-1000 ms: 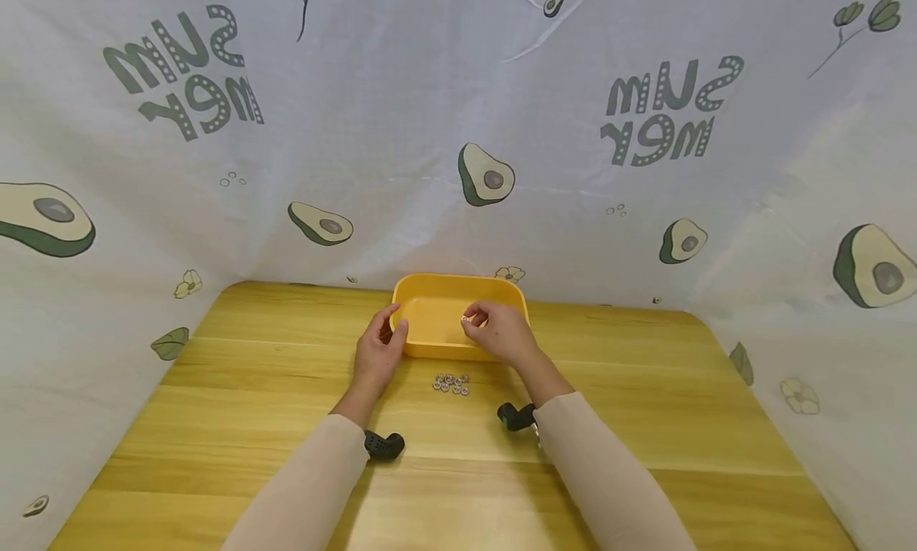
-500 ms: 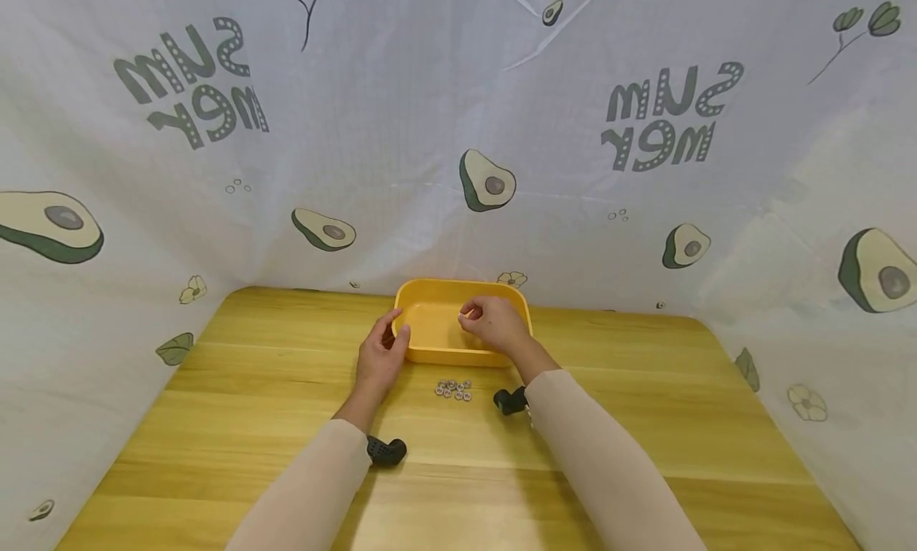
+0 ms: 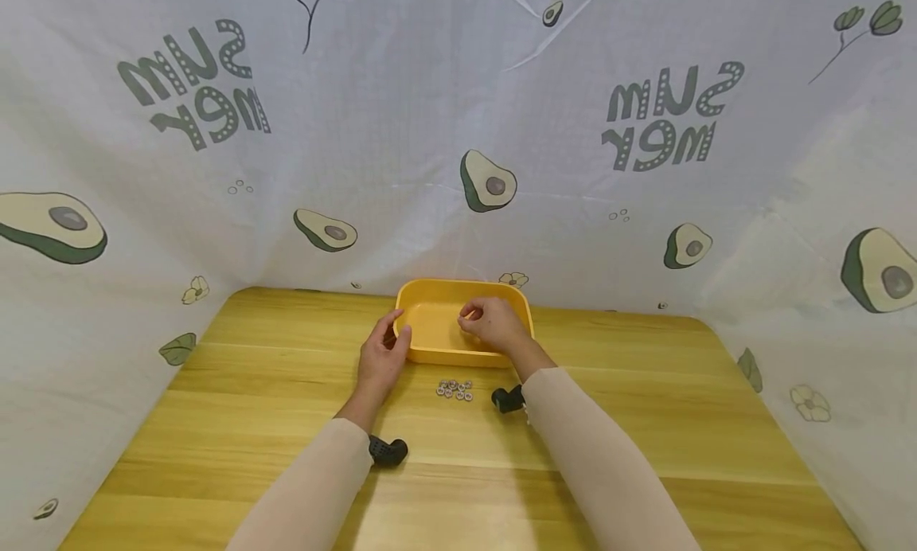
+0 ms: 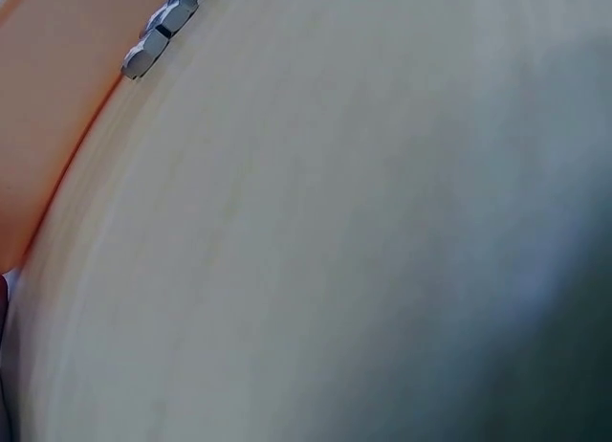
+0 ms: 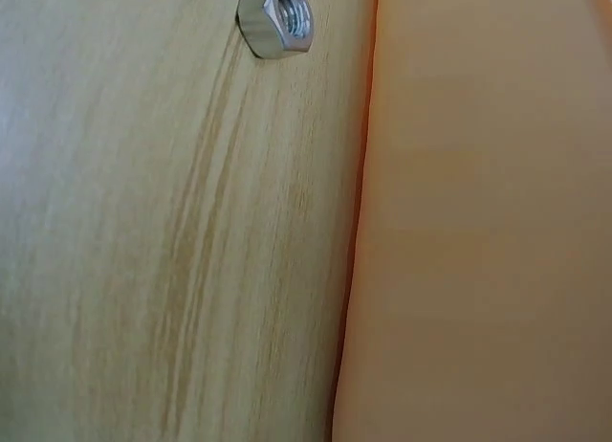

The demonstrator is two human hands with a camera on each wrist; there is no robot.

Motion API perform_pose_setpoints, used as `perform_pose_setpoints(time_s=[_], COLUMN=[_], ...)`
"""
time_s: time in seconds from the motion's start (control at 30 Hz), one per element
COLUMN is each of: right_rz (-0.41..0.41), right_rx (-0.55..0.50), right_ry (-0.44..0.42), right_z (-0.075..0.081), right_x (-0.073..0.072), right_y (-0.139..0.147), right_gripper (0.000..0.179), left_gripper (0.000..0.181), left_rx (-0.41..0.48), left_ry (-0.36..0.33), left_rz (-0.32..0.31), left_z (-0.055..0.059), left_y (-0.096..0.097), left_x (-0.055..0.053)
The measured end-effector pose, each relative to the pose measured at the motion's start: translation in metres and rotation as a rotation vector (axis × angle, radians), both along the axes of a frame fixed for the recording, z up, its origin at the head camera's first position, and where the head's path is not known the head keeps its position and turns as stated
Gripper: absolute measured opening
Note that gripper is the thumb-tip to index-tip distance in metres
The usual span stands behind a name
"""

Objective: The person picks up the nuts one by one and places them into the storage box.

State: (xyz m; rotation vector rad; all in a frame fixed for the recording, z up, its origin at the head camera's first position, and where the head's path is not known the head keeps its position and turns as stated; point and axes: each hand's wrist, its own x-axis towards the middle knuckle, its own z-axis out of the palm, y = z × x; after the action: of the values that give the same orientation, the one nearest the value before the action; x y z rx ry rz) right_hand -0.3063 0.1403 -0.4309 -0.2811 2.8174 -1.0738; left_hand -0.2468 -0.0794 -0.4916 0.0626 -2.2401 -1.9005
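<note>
A yellow plastic tray (image 3: 458, 357) stands at the back of the table, its wall (image 5: 478, 222) filling the right of the right wrist view. My left hand (image 3: 382, 365) holds its front left corner, thumb against the front wall and fingers at the left side. Over the inside of the tray is my right hand (image 3: 494, 326), thumb and index fingertips pinched together on a small metal nut, which the fingers mostly hide. Several silver hex nuts (image 3: 453, 389) lie grouped on the table just in front of the tray. One nut (image 5: 277, 21) shows large in the right wrist view.
The wooden table (image 3: 251, 423) reaches a white curtain (image 3: 401, 121) printed with avocados, close behind the tray. A black wrist camera (image 3: 388, 453) sits at the left cuff, another black camera (image 3: 507, 399) at the right cuff, close to the nuts.
The right hand has shifted slightly left and lower over the tray; the nut in its fingertips, plain earlier, is now mostly hidden. The left hand keeps its place at the tray corner.
</note>
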Motion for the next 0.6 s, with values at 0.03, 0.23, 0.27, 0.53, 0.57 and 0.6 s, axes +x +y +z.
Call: perform_pose_setpoints(time_s=[0.03, 0.23, 0.27, 0.53, 0.57, 0.6], right_rz=[-0.001, -0.025, -0.028, -0.062, -0.065, -0.068], right_rx=[-0.003, -0.016, -0.013, -0.022, -0.025, -0.026], right_ry=[0.002, 0.006, 0.004, -0.007, -0.002, 0.003], right_z=[-0.0004, -0.0031, -0.0037, -0.0023, -0.0022, -0.0021], right_x=[-0.0003, -0.0015, -0.0016, 0.0001, 0.0002, 0.0001], right_y=[0.0001, 0.0014, 0.0017, 0.0004, 0.0003, 0.0002], right_gripper=[0.014, 0.016, 0.017, 0.021, 0.021, 0.02], left_gripper=[0.044, 0.045, 0.045, 0.043, 0.044, 0.044], left_rx=[0.003, 0.015, 0.015, 0.017, 0.017, 0.017], left_ry=[0.0, 0.004, 0.005, 0.002, 0.001, -0.001], left_rz=[0.001, -0.007, -0.007, 0.002, 0.003, 0.004], left_z=[-0.0002, -0.0015, -0.0014, -0.0003, -0.0001, 0.0], left_y=[0.0003, 0.0006, 0.0008, 0.0012, 0.0011, 0.001], left_x=[-0.0001, -0.0009, -0.001, -0.001, -0.0008, -0.0008])
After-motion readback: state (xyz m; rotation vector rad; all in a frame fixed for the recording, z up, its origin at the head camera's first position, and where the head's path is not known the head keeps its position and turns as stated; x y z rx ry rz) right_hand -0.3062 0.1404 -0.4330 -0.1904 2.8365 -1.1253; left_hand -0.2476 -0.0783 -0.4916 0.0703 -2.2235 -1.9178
